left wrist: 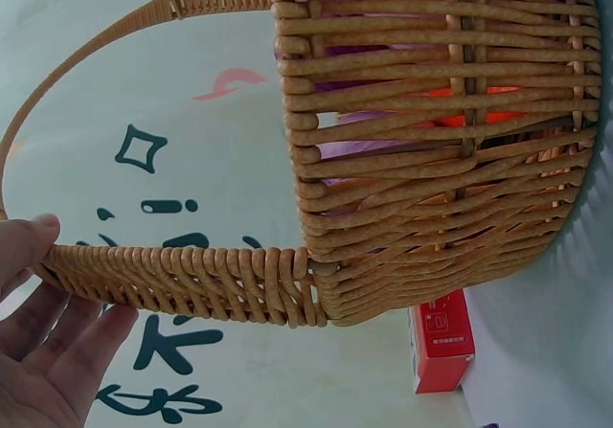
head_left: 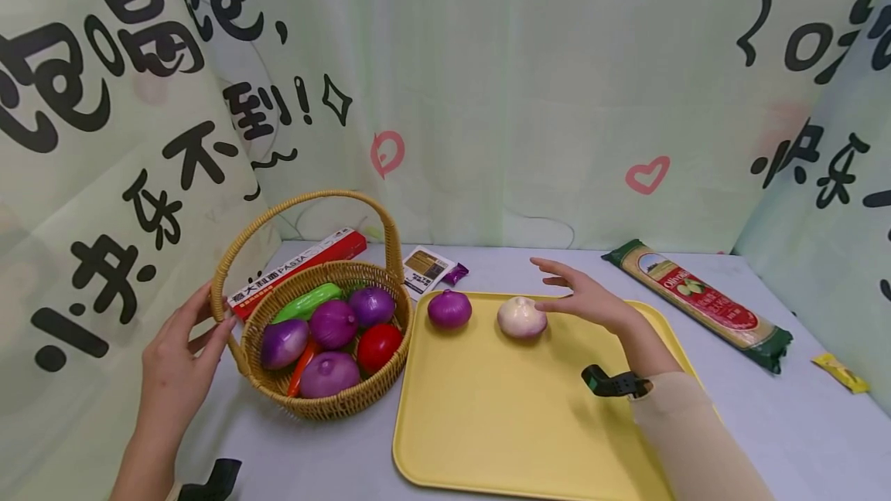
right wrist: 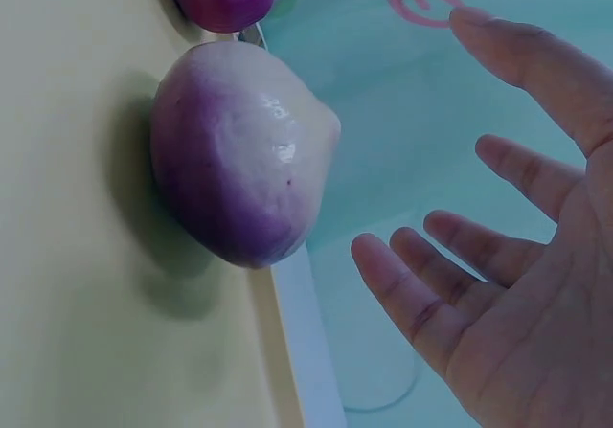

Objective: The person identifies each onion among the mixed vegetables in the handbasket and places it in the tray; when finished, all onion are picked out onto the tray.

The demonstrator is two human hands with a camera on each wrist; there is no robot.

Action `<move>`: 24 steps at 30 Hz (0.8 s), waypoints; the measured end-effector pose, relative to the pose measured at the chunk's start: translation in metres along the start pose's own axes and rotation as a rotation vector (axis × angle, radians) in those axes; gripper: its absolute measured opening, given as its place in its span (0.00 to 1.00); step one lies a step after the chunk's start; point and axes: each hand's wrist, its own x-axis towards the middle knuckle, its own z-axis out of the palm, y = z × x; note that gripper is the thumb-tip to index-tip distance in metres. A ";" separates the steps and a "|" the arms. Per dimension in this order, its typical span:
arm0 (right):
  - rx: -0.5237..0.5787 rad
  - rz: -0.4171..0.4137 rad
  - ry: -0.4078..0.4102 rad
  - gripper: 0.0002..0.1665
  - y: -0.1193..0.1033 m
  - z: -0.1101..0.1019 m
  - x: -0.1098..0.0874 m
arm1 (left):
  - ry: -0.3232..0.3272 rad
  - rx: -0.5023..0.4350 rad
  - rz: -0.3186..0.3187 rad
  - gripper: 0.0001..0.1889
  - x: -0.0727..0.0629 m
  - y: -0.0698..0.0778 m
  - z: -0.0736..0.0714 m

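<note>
My left hand (head_left: 182, 346) holds the side of the handle (head_left: 221, 284) of a wicker basket (head_left: 306, 407), thumb on one side and fingers on the other in the left wrist view. In the basket lie several purple bulbs (head_left: 332, 323), a tomato (head_left: 379, 346), a long green vegetable (head_left: 306, 303) and a slim orange-red one (head_left: 302, 369). My right hand (head_left: 592, 296) hovers with fingers spread beside a white-and-purple bulb (head_left: 522, 318), apart from it in the right wrist view. A purple onion (head_left: 449, 309) sits left of that bulb, on the yellow tray (head_left: 529, 424).
Behind the basket lies a red pasta box (head_left: 334, 247). A printed packet (head_left: 426, 269) and a small purple wrapper (head_left: 455, 274) lie behind the tray. To the right are a long green-and-red bag (head_left: 703, 304) and a yellow sachet (head_left: 841, 373). A printed curtain (head_left: 487, 99) closes off the back.
</note>
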 end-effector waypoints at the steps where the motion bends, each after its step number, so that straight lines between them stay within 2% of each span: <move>1: 0.004 0.000 -0.002 0.46 -0.001 0.000 0.001 | -0.001 -0.002 0.000 0.31 0.000 0.000 0.000; 24: 0.064 -0.062 -0.037 0.45 -0.041 0.012 0.022 | -0.004 -0.002 0.009 0.31 0.001 -0.003 0.000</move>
